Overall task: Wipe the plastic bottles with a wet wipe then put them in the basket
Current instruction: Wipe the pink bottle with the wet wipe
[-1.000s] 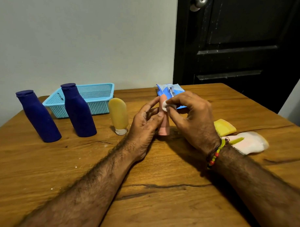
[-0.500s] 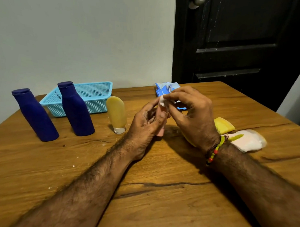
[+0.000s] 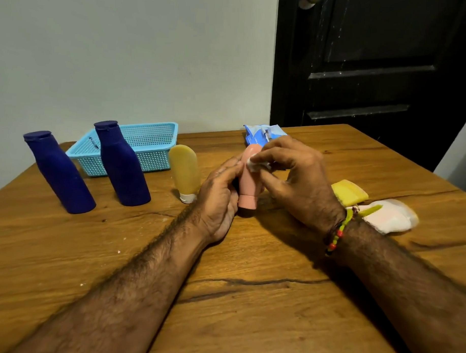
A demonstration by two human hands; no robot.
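Nearest the body, bare wooden table (image 3: 248,309) stretches under both forearms, with a dark crack running across it just short of the wrists. Past that, the pink bottle (image 3: 248,187) stands cap-down between the two hands, its long axis upright and leaning only slightly. The left hand (image 3: 220,197) curls round the bottle's left side and steadies it low down. The right hand (image 3: 295,178) pinches a small wad of wet wipe (image 3: 256,165) against the bottle's upper part, thumb and fingers bent round the wad.

The step in hand looks like the wiping itself, so the move after it turns on the basket (image 3: 158,158). From the pink bottle it lies up and to the left, toward the wall, so the left hand is the nearer one for carrying the bottle over.

That path is not free. Just left of the pink bottle a yellow bottle (image 3: 185,172) stands on its white cap. Further left, two dark blue bottles (image 3: 121,167) (image 3: 57,173) stand upright, the nearer one right in front of the basket's front rim. A carry would probably need to lift above them.

Right of the pink bottle, beyond the right wrist, lie a yellow tube (image 3: 350,192) and a pale pouch (image 3: 389,216), flat on the table. Behind the pink bottle sits the blue wipe pack (image 3: 259,133). Judging by its mesh, the basket holds nothing yet.
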